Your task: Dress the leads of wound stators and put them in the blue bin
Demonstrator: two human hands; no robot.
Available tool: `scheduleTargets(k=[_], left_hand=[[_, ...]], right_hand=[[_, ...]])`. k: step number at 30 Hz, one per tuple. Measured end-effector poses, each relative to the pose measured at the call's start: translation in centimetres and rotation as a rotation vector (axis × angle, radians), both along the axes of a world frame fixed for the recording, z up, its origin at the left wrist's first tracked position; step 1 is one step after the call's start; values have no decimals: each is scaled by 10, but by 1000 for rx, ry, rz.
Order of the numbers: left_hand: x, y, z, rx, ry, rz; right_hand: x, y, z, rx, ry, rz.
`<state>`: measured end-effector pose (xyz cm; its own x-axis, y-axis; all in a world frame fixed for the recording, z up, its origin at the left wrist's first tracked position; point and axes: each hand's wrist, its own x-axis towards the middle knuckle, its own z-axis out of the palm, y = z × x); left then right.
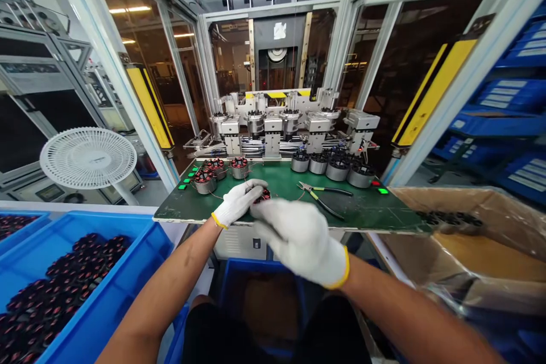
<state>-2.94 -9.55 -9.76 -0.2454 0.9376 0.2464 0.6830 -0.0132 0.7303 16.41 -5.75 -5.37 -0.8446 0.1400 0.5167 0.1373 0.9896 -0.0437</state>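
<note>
My left hand, in a white knitted glove with a yellow cuff, is closed around a wound motor stator near the table's front edge. Red-copper coils show between the gloves, and the rest of the stator is hidden. My right hand, gloved alike, is in front of it, nearer the camera. Motion smears its fingers, so any hold is unclear. Just right of the stator lie cutting pliers with black and yellow-green handles, jaws apart. At the left stand three wound stators with loose wire ends.
Several unwound stators line the green table's right back. Behind is a winding machine, between yellow light curtains. A blue bin of stators stands left, by a white fan; a plastic-lined carton stands right.
</note>
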Motion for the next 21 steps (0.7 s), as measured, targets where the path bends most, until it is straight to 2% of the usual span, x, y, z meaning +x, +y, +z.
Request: scheduleTargets(k=[1,4,5,7,9,12,16,19,21], left_hand=[[-2,0,-1,12,-31,-20],[-6,0,-4,9,-142,-96],[-7,1,-4,-4,-172,-108],[-7,2,-3,-16,-194,-95],[-7,1,1,-21,-159,-81],[-7,-1,9,-30,-78,-94],[-11,-2,16,-61,-65,-147],[-14,1,15,-63,-86,-157],[-15,3,12,-64,-137,-169]], right_hand=[[6,-2,-17,-4,-95,-48],[9,0,-61,-18,-227,-341],[6,3,-71,-27,-227,-403],[-2,11,-81,-52,-198,-432],[-10,18,-81,-87,-144,-400],[-13,27,-72,-117,-90,-411],[-4,34,-58,-13,-179,-452],[6,32,-52,46,-93,-375],[8,31,-50,0,-30,-301]])
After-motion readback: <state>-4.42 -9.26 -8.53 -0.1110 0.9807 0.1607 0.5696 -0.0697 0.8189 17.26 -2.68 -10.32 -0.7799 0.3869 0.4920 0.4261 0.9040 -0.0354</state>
